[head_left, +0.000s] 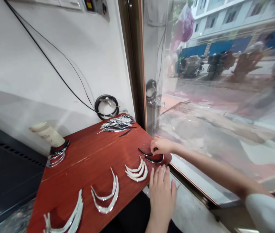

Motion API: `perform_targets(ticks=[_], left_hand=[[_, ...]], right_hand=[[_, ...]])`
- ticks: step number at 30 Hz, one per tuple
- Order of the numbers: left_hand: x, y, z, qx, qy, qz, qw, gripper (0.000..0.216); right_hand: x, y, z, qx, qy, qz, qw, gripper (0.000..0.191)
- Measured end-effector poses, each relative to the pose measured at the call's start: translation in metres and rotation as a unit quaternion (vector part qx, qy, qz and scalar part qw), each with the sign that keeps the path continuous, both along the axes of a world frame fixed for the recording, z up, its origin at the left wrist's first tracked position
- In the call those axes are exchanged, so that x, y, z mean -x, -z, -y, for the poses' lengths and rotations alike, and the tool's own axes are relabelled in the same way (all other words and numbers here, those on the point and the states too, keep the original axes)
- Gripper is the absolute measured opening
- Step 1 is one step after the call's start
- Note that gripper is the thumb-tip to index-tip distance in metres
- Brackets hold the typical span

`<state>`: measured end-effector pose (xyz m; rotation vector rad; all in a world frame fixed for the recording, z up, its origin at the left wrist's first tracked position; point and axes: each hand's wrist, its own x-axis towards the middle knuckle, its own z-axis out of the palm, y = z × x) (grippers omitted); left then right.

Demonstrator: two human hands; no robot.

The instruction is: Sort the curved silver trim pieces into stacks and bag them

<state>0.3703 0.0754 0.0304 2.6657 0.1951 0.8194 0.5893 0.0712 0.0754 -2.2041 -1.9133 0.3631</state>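
Note:
My right hand [161,145] reaches in at the table's right end, its fingers pinched on a black curved strip [145,152]. Just below, a second black curved strip [154,160] with a shiny edge lies on the wood. My left hand [162,192] is at the near edge, palm down, fingers stretched out and holding nothing. Left of it lie several nested white curved strips [137,173]. Farther left are two larger white curved strips [107,207] and another white bundle [75,216]. The red-brown table [91,165] carries them all.
A heap of silver and black strips [118,123] lies at the table's back corner, near a coiled black cable [107,106]. A pale roll [51,136] stands at the left above stacked curved strips [56,158]. A glass pane [212,113] borders the right side.

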Motion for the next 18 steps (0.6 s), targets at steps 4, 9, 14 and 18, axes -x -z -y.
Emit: perform_targets(ticks=[4,9,14,18], left_hand=[[-0.026,0.017,0.001,-0.051,-0.042,-0.021,0.998,0.047],[-0.039,0.03,-0.004,-0.051,-0.046,-0.027,0.997,0.047],[-0.037,0.028,-0.003,-0.054,-0.043,-0.002,0.998,0.041],[-0.012,0.023,-0.005,-0.031,-0.02,0.09,0.995,0.035]], right_hand=[[-0.01,-0.005,-0.003,0.034,-0.037,-0.018,0.999,0.012],[-0.022,-0.005,-0.003,0.076,-0.055,-0.054,0.994,0.013],[-0.037,-0.014,-0.011,0.021,-0.019,-0.088,0.996,0.017],[-0.056,-0.015,-0.041,-0.086,0.055,-0.062,0.993,0.03]])
